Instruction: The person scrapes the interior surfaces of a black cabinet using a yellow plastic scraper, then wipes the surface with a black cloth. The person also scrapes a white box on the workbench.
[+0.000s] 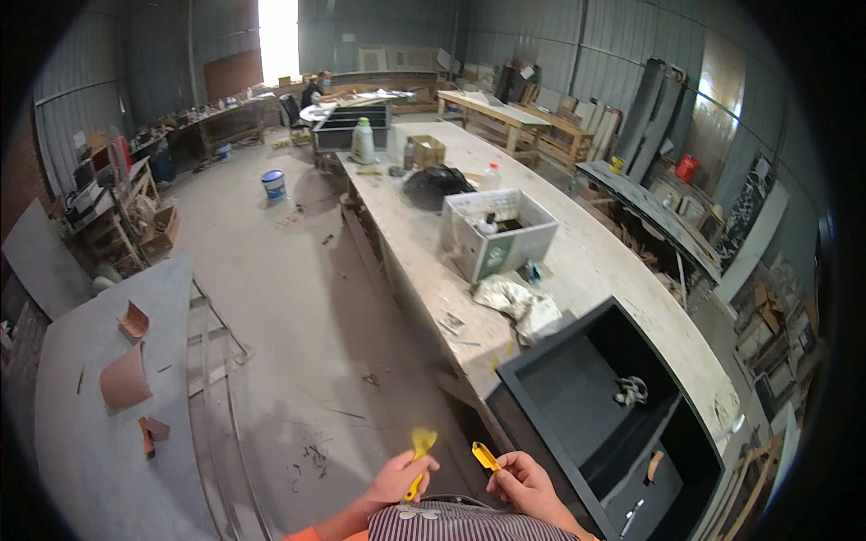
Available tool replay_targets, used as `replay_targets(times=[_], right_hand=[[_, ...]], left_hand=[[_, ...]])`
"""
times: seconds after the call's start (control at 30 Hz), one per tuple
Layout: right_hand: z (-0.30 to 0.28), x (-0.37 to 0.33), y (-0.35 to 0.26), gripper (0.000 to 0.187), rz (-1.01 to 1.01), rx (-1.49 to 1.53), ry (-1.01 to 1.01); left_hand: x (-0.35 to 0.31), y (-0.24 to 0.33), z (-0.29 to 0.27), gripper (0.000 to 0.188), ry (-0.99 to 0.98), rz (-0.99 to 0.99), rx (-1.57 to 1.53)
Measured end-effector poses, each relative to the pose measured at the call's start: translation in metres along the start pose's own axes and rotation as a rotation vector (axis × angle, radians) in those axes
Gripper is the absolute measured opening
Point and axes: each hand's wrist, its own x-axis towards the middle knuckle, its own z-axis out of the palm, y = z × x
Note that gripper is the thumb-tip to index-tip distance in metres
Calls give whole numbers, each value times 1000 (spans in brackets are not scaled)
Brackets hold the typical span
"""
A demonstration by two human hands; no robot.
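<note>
While the left grip [401,475] pinches a yellow tool [422,442] and the right grip [524,484] another [484,455], a black box [561,386] holds crumpled cloth [631,390].

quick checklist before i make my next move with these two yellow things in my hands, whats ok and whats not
1. Left hand gripping the yellow tool with the flared head: ok, fingers closed round it.
2. Right hand gripping the slim yellow piece: ok, pinched near its lower end.
3. Both yellow things apart: ok, a gap shows between them.
4. Any sharp edge bare on the slim yellow piece: cannot tell, too small.
5. Black box free of loose things: not ok, a crumpled grey thing and a brown piece lie inside.
6. Floor free of scraps: not ok, dark scraps lie to the left.
</note>
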Motion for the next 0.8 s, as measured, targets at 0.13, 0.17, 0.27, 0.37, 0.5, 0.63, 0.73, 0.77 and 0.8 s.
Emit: replay_targets(times=[0.13, 0.17, 0.27, 0.37, 0.5, 0.63, 0.73, 0.77, 0.8], right_hand=[[37, 47, 3, 13, -36, -44, -88], [43, 56, 3, 13, 9, -77, -115], [69, 90, 1, 16, -145, 34, -301], [87, 118, -10, 18, -90, -38, -353], [116, 169, -38, 14, -72, -182, -397], [156, 227, -67, 20, -164, -184, -473], [182, 264, -82, 21, -181, -154, -600], [189, 277, -86, 22, -192, -174, -626], [195, 291, -90, 19, -192, -157, -632]], left_hand=[[-18, -9, -58, 31, 188, -128, -45], [-22, -9, -70, 31, 196, -60, -35], [-30, -6, -95, 27, 282, 59, -63], [-29, -2, -105, 20, 418, 167, -127], [-26, 9, -125, 19, 517, 175, -28], [-22, 15, -140, 20, 685, 189, 68], [-9, 26, -158, 22, 746, 219, -74], [-2, 31, -164, 23, 757, 227, -139], [5, 39, -172, 25, 766, 238, -205]])
